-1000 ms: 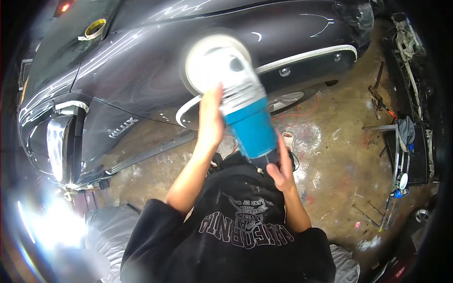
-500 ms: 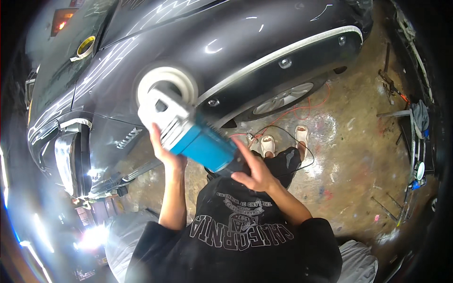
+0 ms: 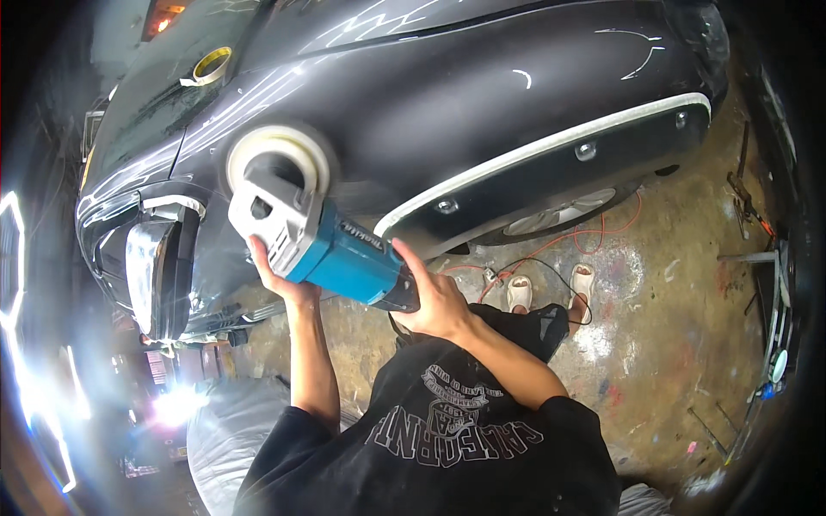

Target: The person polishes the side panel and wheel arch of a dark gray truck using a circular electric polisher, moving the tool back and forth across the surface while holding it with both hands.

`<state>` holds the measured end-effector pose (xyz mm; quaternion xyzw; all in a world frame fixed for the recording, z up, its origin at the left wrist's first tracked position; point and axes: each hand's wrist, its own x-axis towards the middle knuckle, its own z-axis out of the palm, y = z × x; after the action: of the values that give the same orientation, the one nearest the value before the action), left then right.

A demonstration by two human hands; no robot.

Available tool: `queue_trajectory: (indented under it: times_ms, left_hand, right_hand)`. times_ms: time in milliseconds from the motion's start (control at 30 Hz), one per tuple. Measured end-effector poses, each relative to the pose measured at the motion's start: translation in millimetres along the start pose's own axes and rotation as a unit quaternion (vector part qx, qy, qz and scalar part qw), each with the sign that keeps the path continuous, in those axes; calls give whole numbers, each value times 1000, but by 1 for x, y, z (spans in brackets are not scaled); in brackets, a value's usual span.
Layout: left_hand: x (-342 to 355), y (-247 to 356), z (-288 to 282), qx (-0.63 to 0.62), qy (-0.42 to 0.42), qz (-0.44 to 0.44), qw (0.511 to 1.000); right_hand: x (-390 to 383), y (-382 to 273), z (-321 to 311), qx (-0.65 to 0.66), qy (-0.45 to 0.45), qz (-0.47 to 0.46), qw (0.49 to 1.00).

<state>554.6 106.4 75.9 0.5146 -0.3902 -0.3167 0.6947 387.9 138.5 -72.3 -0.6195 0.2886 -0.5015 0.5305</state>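
Both my hands hold a teal and silver power polisher (image 3: pixel 348 258). My left hand (image 3: pixel 284 279) grips its silver head from below, the fingers partly hidden under it. My right hand (image 3: pixel 437 301) is wrapped round the dark rear end of the body. A round whitish pad (image 3: pixel 280 155) at the front is blurred as if spinning and lies against the dark grey car panel (image 3: pixel 447 95). Light-coloured tape (image 3: pixel 551 159) runs along the wheel arch edge below, above a dark cover (image 3: pixel 619 155) fixed over part of the wheel.
A yellow tape roll (image 3: pixel 212 65) rests on the windshield area. The side mirror (image 3: pixel 155 275) juts out at left. An orange cord (image 3: pixel 594 236) and a black cable lie on the stained floor (image 3: pixel 662 344) near my sandalled feet. A metal stand (image 3: pixel 779 284) is at right, bright lamps at left.
The polisher and both hands have shifted slightly left relative to the car panel. My view has moved too, so the car sits farther right and lower. The pad still blurs.
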Motion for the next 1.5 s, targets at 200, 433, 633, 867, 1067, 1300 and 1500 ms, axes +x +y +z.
queue_trajectory:
  times_ms: [200,433,633,867,1067,1300,1500]
  left_hand:
    - [5,-5,74,63,-58,-26,996]
    - [-2,-7,73,31,-72,-39,996]
    - [8,14,12,4,-9,12,1000]
    - [23,38,-38,-50,-18,36,998]
    - [33,46,-5,-107,-20,12,994]
    - [2,29,82,5,42,-10,999]
    - [13,17,51,10,-4,-103,995]
  right_hand:
    - [-2,-8,-29,56,132,-32,989]
    - [-8,-3,-35,69,136,-13,988]
    - [9,-13,0,14,49,-34,998]
    - [42,-49,13,-6,-78,-29,997]
    - [46,-80,-13,-27,-48,-15,998]
    - [12,-101,-69,-84,22,33,996]
    - [25,-108,-58,-84,-18,57,995]
